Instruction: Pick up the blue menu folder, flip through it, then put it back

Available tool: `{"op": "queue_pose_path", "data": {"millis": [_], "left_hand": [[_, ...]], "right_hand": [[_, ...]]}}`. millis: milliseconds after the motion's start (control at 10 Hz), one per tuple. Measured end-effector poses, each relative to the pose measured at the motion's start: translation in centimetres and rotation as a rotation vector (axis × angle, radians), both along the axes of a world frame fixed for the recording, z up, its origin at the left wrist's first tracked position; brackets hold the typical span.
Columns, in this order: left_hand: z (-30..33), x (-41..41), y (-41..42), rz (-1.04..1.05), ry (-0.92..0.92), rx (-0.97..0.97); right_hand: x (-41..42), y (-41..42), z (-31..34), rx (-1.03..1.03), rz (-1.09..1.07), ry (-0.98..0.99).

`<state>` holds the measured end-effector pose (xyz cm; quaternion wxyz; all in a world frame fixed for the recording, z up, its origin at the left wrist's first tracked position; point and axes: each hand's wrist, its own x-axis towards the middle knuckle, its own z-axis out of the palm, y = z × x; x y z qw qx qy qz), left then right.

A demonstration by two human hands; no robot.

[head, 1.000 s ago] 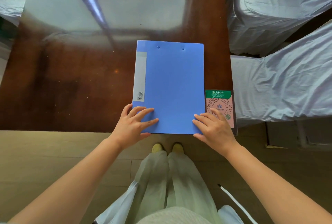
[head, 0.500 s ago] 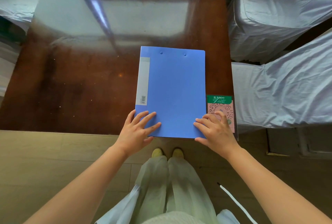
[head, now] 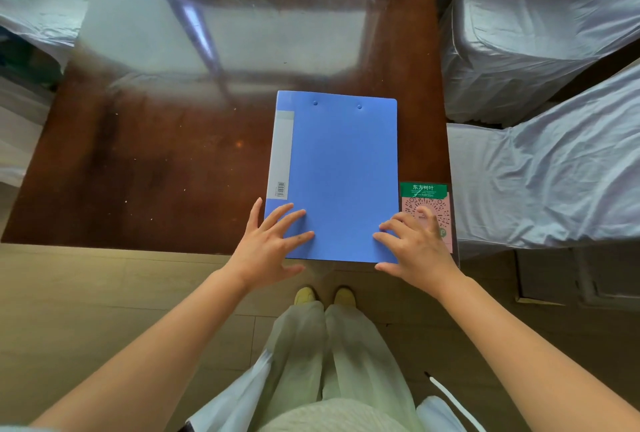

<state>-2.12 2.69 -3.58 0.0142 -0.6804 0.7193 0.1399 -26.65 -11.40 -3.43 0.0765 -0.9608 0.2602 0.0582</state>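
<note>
The blue menu folder lies shut and flat on the glossy brown table, near its front right corner, with a grey spine label along its left side. My left hand rests on the folder's near left corner with the fingers spread on the cover. My right hand lies flat across the near right corner, its fingertips on the cover and its outer fingers over a card beside the folder. Neither hand grips the folder.
A pink and green QR code card lies right of the folder at the table's right edge. Two chairs in grey covers stand close on the right. The table's front edge runs just under my hands, above a tiled floor.
The folder has stayed flat on the table. Both hands have drawn back slightly toward its near edge and their fingers have spread wider.
</note>
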Motion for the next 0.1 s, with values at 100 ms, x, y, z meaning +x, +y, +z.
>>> {"op": "queue_pose_path", "data": {"millis": [100], "left_hand": [[1.62, 1.31, -0.65, 0.132, 0.186, -0.025]], "right_hand": [[0.52, -0.51, 0.9, 0.014, -0.077, -0.042]]}}
